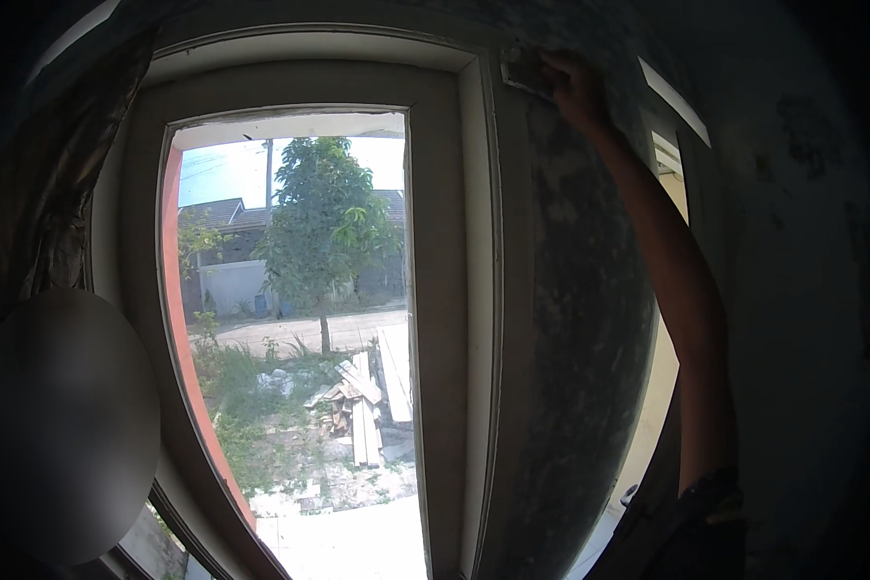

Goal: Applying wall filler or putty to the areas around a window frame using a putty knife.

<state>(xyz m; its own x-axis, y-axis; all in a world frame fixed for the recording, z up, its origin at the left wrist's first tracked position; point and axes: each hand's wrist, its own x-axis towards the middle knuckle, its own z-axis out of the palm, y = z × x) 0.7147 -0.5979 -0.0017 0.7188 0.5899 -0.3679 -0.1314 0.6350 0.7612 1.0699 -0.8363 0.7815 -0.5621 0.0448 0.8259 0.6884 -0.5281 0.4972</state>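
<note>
My right arm reaches up along the right side, and my right hand (577, 89) is closed on a flat, roughly rectangular tool (524, 73) with a pale edge. Its exact kind is too dark to make out. The tool lies against the dark, patchy grey wall (590, 280), just right of the upper right corner of the window frame (483, 145). My left hand is out of sight.
A dark curtain (53, 203) hangs at the left, above a blurred grey oval (68, 425). Through the window show a leafy tree (319, 217), a stack of boards (361, 406) and a road. A bright opening (648, 425) lies beyond the wall's right edge.
</note>
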